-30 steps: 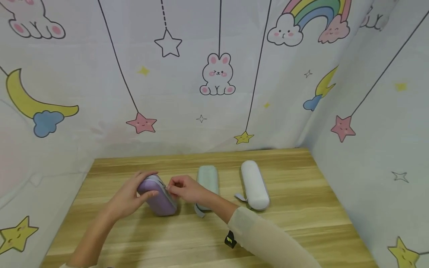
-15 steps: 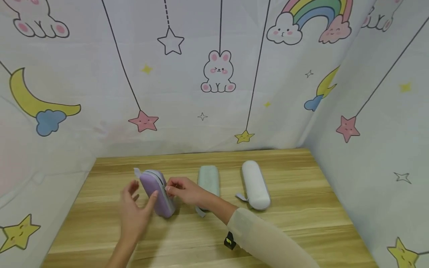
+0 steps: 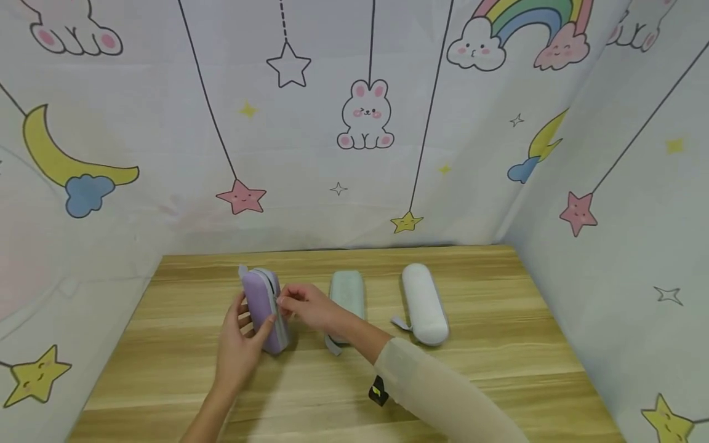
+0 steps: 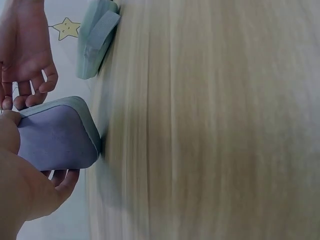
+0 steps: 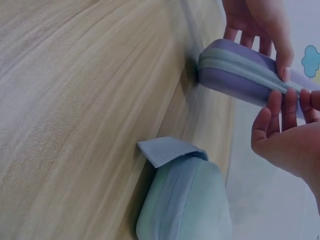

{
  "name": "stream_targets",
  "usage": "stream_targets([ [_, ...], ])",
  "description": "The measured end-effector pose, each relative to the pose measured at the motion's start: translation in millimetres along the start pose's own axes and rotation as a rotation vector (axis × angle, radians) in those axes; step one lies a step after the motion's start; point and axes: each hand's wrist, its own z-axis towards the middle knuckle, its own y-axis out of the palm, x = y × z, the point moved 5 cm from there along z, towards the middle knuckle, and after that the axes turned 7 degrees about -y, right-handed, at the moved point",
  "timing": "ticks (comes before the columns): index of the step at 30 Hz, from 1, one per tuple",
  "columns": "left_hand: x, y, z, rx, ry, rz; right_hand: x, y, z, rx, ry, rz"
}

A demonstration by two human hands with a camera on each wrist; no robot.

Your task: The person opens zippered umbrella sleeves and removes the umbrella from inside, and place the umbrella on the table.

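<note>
A purple zip pencil case [image 3: 257,301] stands on end on the wooden table, its grey zip [image 5: 240,67] facing right. My left hand [image 3: 242,351] grips its lower part, thumb on the zip side and fingers round the far side. At the zip's upper part, my right hand [image 3: 310,304] pinches the zipper pull, which the fingertips mostly hide. Above those fingers, a short dark line shows in the zip. In the right wrist view, the fingers of my right hand [image 5: 295,130] are curled against the case, near the left thumb.
A mint green case [image 3: 348,292] with a grey strap lies behind my right forearm. Farther right lies a white case [image 3: 423,304], its strap pointing left. Patterned white curtains [image 3: 310,141] enclose the table [image 3: 487,357] at the back and sides. A black tag [image 3: 378,391] sits by my right sleeve.
My left hand has moved from the top of the purple case down to its lower side. The case has turned more upright. My right hand has stayed at the zip.
</note>
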Motion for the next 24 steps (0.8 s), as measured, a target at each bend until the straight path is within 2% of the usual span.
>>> stream_targets([
  [7, 2.1, -4.3, 6.9, -0.012, -0.059, 0.024, -1.7, 1.3, 9.4, 0.079, 0.042, 0.049],
  [15, 3.2, -1.1, 19.0, -0.087, -0.152, -0.023, 1.7, -1.9, 17.1, 0.148, 0.083, 0.092],
  [24, -1.0, 0.5, 24.4, -0.102, -0.174, -0.013, 10.5, 2.4, 17.4, 0.194, 0.116, 0.095],
])
